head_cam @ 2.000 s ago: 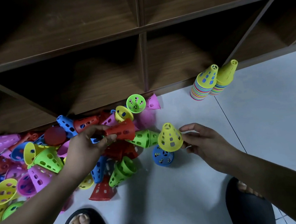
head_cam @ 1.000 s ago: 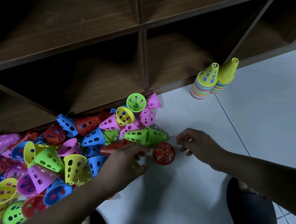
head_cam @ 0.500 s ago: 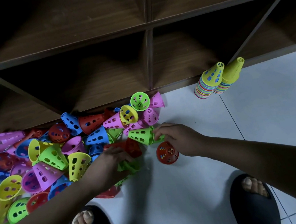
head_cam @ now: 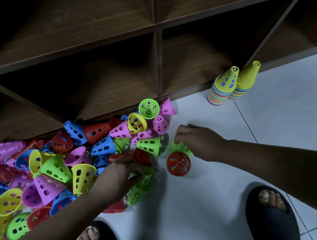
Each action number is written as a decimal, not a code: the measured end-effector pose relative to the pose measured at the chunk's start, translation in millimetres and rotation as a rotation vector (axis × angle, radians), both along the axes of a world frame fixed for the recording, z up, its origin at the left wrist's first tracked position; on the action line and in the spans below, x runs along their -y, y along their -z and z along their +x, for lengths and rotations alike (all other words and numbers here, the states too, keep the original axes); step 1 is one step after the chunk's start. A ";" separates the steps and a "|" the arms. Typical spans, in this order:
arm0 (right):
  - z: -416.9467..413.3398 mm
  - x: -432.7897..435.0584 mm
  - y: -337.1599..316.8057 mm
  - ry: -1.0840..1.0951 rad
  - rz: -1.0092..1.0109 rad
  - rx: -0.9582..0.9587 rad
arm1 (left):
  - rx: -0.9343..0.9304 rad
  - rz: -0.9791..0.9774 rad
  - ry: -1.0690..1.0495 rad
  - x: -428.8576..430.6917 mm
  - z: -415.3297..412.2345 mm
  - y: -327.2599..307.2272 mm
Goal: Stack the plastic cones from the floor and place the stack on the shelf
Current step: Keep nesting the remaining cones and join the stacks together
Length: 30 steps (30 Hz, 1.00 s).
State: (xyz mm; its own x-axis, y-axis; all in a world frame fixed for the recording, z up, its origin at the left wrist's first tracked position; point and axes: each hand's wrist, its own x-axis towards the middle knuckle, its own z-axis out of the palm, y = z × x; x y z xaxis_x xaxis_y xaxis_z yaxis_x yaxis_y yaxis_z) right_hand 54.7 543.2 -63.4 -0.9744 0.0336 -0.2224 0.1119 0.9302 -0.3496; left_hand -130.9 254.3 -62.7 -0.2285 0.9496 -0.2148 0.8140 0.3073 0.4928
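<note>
A heap of perforated plastic cones [head_cam: 55, 169] in pink, blue, red, yellow and green lies on the white floor at the left, against the wooden shelf [head_cam: 153, 27]. A short stack topped by a red cone [head_cam: 178, 164] stands upright in front of me. My right hand [head_cam: 198, 139] grips a green cone [head_cam: 178, 147] just behind that stack. My left hand [head_cam: 118, 175] reaches into the heap's right edge, fingers curled round another green cone [head_cam: 140, 186] lying on its side.
Two tall finished stacks [head_cam: 231, 86], yellow cones on top, stand on the floor at the shelf's base to the right. The shelf compartments are dark. My feet in black sandals [head_cam: 271, 215] stand at the bottom of the view. White tiles stretch to the right.
My right hand has pulled a green cone out of the heap toward the red-topped stack. My left hand has closed on a green cone at the heap's edge.
</note>
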 end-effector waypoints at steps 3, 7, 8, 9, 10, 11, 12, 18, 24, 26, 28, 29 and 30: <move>10.4 -6.9 8.3 0.070 0.056 -0.049 | 0.054 0.039 -0.057 -6.1 1.3 -7.9; 27.4 -13.2 5.7 0.157 0.008 -0.140 | 0.179 0.116 -0.162 -19.1 5.0 -33.2; 31.1 -15.3 4.3 0.188 -0.008 -0.164 | 0.207 0.127 -0.199 -22.1 5.9 -39.5; 34.2 -16.5 0.3 0.237 -0.038 -0.173 | 0.223 0.141 -0.240 -24.8 6.8 -45.2; 37.3 -18.2 -2.2 0.302 -0.087 -0.183 | 0.233 0.155 -0.289 -27.1 7.9 -50.8; 40.2 -18.9 -5.9 0.377 -0.142 -0.188 | 0.254 0.168 -0.347 -29.2 9.4 -56.4; 43.3 -19.8 -8.9 0.457 -0.203 -0.199 | 0.292 0.182 -0.414 -31.8 10.8 -62.2; 56.3 -15.1 -39.1 0.881 -0.807 -0.141 | 0.629 0.216 -0.631 -45.7 27.2 -87.8; 58.2 -0.3 -57.1 0.921 -1.371 -0.063 | 0.798 0.147 -0.626 -54.6 50.6 -85.0; 56.6 5.4 -61.0 0.912 -1.492 -0.041 | 0.770 0.114 -0.611 -57.3 55.3 -78.5; 54.2 9.7 -63.4 0.888 -1.543 -0.016 | 0.743 0.088 -0.602 -60.4 59.1 -73.0; 53.1 11.3 -64.6 0.866 -1.544 -0.006 | 0.723 0.074 -0.592 -61.9 60.7 -70.7; 52.0 13.0 -65.6 0.836 -1.533 0.000 | 0.701 0.057 -0.581 -63.0 62.0 -68.3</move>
